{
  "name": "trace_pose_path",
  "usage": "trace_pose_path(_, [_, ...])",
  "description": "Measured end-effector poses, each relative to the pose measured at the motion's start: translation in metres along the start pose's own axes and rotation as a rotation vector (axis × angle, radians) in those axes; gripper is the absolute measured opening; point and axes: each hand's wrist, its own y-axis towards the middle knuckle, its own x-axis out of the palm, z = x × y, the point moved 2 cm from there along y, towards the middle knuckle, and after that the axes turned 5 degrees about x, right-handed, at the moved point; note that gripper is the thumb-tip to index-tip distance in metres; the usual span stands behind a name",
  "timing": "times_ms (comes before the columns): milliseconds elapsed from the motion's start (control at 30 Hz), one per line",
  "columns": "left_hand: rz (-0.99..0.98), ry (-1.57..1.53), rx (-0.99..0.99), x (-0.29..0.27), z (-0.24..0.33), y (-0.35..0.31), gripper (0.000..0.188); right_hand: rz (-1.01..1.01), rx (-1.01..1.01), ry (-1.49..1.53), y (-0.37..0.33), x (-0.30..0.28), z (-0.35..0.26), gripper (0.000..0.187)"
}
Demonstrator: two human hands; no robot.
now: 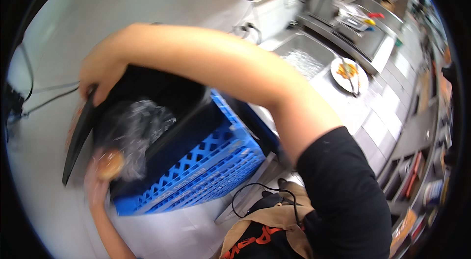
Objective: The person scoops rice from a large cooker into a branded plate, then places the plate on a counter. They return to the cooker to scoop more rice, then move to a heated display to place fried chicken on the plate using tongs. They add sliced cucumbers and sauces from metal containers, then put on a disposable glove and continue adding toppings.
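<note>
Head view: head-worn left fisheye, facing steeply down
Black sleeve [343, 190]: nearest, lower right
Clear plastic bag [142, 126]: near, seen from above, left of centre
Stainless sink [294, 43]: farther off, upper right

Has right arm [211, 55] stretched across from near right to far left, bent at elbow [283, 104] and wrist [126, 39]. Grips with right hand [100, 75], thumb [101, 94] opposite fingers [85, 81]. Has left forearm [110, 229] angled in at near left, with left hand [94, 183] curled, blurred.
</note>
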Motion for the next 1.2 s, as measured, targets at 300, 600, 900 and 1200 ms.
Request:
trace_pose_path(300, [0.002,-0.502,-0.522,-0.015,0.002,-0.058,0.057,-0.115,0.094,-0.122,-0.031,0.063,-0.032,0.041])
trace_pose_path(600, [-0.142,0.832,-0.273,-0.126,0.093,-0.007,0.047,-0.085,0.185,-0.175,-0.048,0.053,-0.040,0.034])
trace_pose_path(900, [0.756,0.668,-0.398,-0.135,0.218,-0.044,0.049,-0.074,0.233,0.010,-0.077,0.098,-0.060,0.035])
trace_pose_path(1200, [-0.012,-2.781,-0.368,0.181,0.374,-0.032,0.063,0.693,0.238,0.299,-0.299,0.087,-0.107,0.028])
